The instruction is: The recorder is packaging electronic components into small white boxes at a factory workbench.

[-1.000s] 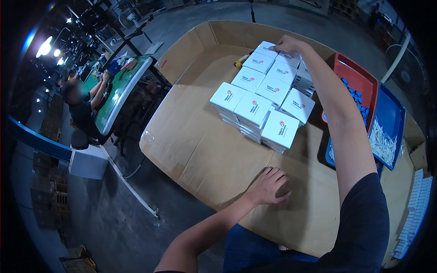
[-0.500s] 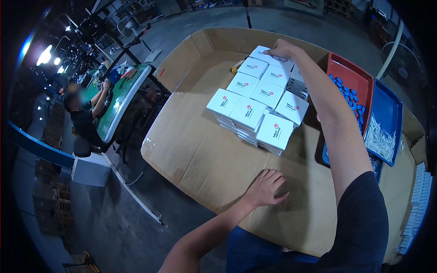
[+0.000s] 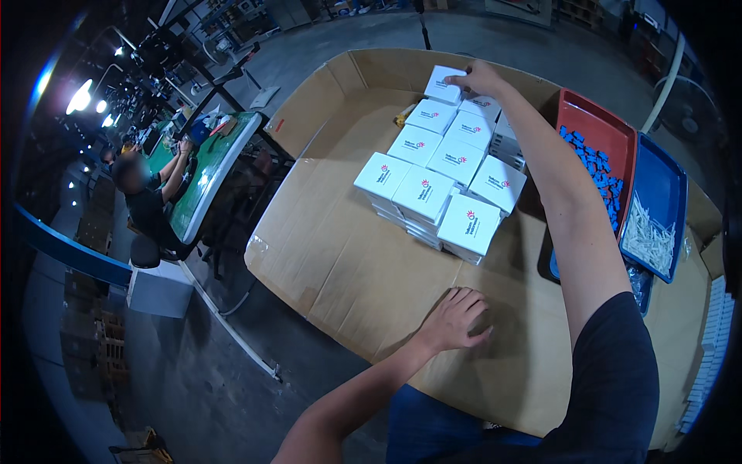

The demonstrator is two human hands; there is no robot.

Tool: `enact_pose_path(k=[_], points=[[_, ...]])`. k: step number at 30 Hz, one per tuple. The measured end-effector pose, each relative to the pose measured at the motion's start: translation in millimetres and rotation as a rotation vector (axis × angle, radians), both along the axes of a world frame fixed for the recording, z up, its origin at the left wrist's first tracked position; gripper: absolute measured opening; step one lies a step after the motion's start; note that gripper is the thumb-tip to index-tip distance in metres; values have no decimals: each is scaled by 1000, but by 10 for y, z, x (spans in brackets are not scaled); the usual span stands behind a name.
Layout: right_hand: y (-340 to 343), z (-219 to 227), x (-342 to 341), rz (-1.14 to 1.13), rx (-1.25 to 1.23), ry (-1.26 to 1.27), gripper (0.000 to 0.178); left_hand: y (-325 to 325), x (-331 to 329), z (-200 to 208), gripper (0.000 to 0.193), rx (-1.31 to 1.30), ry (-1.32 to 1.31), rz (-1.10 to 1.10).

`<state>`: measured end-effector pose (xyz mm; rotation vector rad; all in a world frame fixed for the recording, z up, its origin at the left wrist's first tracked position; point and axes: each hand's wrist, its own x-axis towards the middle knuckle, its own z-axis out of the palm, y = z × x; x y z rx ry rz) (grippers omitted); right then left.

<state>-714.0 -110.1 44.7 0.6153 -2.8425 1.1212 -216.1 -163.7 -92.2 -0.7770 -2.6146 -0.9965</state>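
Observation:
Stacks of small square white boxes [image 3: 457, 158] with red and dark print stand together on the cardboard surface [image 3: 332, 232]. At the far end of the group, my right hand [image 3: 481, 78] is closed on the edge of a white box [image 3: 443, 84], which looks slightly raised above the boxes behind and beside it. The underside of that box is hidden. Nearer to me, my left hand [image 3: 454, 319] rests on the bare cardboard with loosely curled fingers apart, holding nothing. A yellow item [image 3: 402, 115] shows partly behind the stacks.
To the right, a red tray [image 3: 614, 127] holds several blue parts [image 3: 591, 158], and a blue tray [image 3: 665, 178] holds thin white pieces [image 3: 648, 236]. White items [image 3: 707, 356] line the right edge. Cardboard walls [image 3: 402, 69] border the far side. A person [image 3: 147, 189] sits at a green table on the left.
My right hand has moved slightly up and left, and the far white box has shifted with it, rising a little. My left hand stays in place.

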Motion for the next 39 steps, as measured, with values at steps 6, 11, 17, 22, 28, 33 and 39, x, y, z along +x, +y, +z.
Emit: enact_pose_path(k=[6,11,17,22,28,33,39], points=[[144,533,397,154,-626,352,41,47,-12,3,37,35,-4,-18],[914,1173,1401,378,-923,321,32,38,2,-14,35,38,34,-43],[2177,1321,2834,305,-921,464,33,123,-12,-66,32,24,53,-70],[2984,799,3629,116,-843,465,34,158,55,-28,29,-1,119,-8],[3419,-168,4764,-276,-1115,21,37,228,49,-52,27,-3,143,-37],[3470,-549,5352,-338,-1234,-36,44,287,85,22,24,-38,168,-22],[3485,-511,5732,-286,-1343,30,39,191,134,-37,25,5,265,27]])
